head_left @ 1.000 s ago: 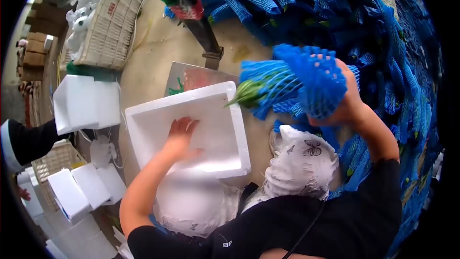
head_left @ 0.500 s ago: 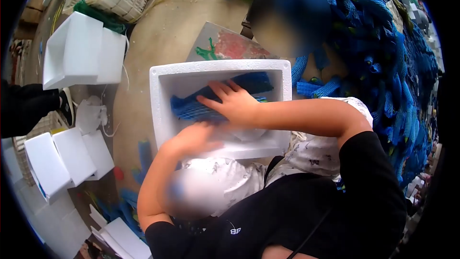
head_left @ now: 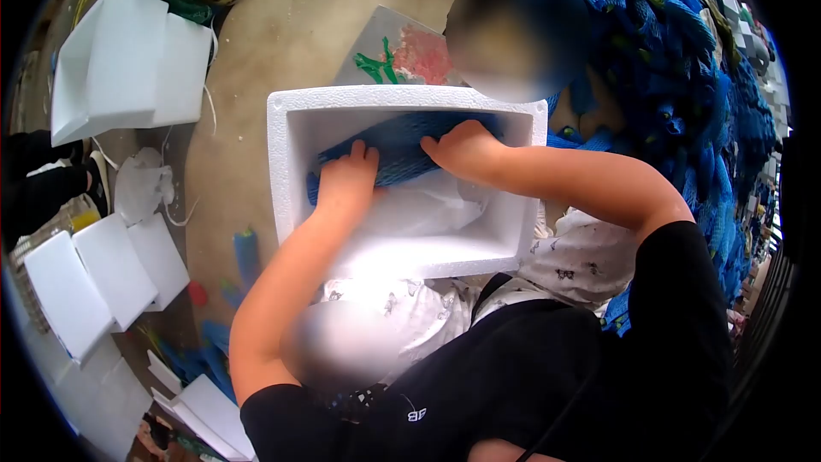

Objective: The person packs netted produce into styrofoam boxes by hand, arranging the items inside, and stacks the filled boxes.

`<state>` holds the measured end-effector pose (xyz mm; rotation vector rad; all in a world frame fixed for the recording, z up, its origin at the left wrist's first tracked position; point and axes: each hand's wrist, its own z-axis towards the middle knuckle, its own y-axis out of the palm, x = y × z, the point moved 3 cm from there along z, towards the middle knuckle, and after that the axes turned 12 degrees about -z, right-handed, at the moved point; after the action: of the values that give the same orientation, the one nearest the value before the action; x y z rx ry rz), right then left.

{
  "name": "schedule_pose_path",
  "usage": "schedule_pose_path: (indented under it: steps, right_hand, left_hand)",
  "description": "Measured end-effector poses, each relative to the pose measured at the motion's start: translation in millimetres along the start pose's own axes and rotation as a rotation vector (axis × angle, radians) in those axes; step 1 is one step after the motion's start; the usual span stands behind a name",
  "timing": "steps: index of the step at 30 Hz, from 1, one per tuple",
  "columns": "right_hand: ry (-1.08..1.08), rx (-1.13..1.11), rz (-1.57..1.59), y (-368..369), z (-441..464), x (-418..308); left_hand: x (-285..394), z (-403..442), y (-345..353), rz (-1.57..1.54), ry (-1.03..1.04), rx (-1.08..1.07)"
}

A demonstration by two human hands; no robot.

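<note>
In front of me a white foam box (head_left: pixel 278 171) lies open, its far side lined by long bundles in blue netting (head_left: pixel 398 141). My left hand (head_left: pixel 346 178) is over the left end of these bundles, fingers bent around the near one. Toward their right end, my right hand (head_left: pixel 469 151) presses down with curled fingers and the thumb on the netting. Nearer to me in the box is crumpled clear plastic film (head_left: pixel 428 205). What is inside the netting is hidden.
A large heap of blue-netted bundles (head_left: pixel 667 103) with green tips lies at right. White foam boxes (head_left: pixel 115 68) and foam pieces (head_left: pixel 111 269) stand at left, near a person's dark-clothed legs (head_left: pixel 43 188). A grey board (head_left: pixel 363 56) with red and green marks lies beyond the box.
My left hand has moved up from the near edge onto the bundles' left end. My right hand has shifted right along them. The bundles now lie closer to the far wall.
</note>
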<state>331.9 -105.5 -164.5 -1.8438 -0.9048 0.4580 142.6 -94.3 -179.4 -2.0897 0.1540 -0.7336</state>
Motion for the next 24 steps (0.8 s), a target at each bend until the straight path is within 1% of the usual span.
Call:
schedule_pose_path:
  steps: [1,3,4,5,6,7,9,10,11,13,14,15,17,18,19,20,21,23,24]
  right_hand:
    - [-0.005,0.005,0.008,0,5,-1]
    - [-0.051,0.065,0.093,-6,10,-7]
    - [0.009,0.191,0.118,-14,6,-5]
    - [0.075,0.319,0.134,-23,3,2]
    - [0.117,0.185,-0.035,-18,3,7]
    - [0.127,0.183,-0.037,-14,3,9]
    - [0.023,0.153,-0.363,-9,-3,4]
    - [0.001,0.007,-0.385,-16,-2,3]
    - [0.002,0.013,-0.382,-13,-1,1]
    - [0.052,-0.039,-0.343,-8,-7,-1]
    - [0.092,-0.115,-0.087,-3,-12,2]
    - [0.069,-0.127,-0.059,-12,-19,9]
    - [0.06,0.006,-0.043,-4,-31,10]
    - [0.067,0.017,-0.049,-10,-31,16]
    - [-0.034,-0.193,-0.092,-7,-36,20]
    - [-0.133,-0.415,-0.129,-2,-44,23]
    - [-0.123,-0.438,-0.123,-2,-44,26]
    - [-0.168,-0.667,-0.125,3,-30,23]
    - [-0.213,-0.71,-0.06,3,-28,24]
  left_hand:
    - [1,2,7,0.004,-0.008,-0.006]
    - [3,-1,12,0.092,0.023,0.105]
    - [0,-10,10,0.092,0.012,0.093]
    - [-5,-18,1,-0.08,0.067,0.172]
    - [-8,-20,-10,-0.251,0.129,0.255]
    - [-12,-18,-13,-0.249,0.14,0.254]
    - [-22,-17,-4,-0.076,-0.204,0.007]
    - [-21,-12,-4,-0.055,-0.189,-0.032]
    - [-20,-9,-4,-0.049,-0.192,-0.032]
    - [-12,-3,-1,-0.032,-0.005,0.028]
    - [-21,3,2,-0.048,-0.016,0.017]
    - [-19,1,9,-0.058,-0.024,0.013]
    - [-17,5,13,0.063,-0.024,0.016]
    - [-18,5,9,-0.01,-0.048,0.027]
    - [-20,4,6,-0.003,-0.034,0.027]
    - [-23,2,3,-0.063,0.005,0.056]
    - [-19,2,0,-0.134,0.038,0.078]
    - [-13,6,1,-0.099,0.014,0.021]
    - [-13,10,2,-0.048,0.005,-0.005]
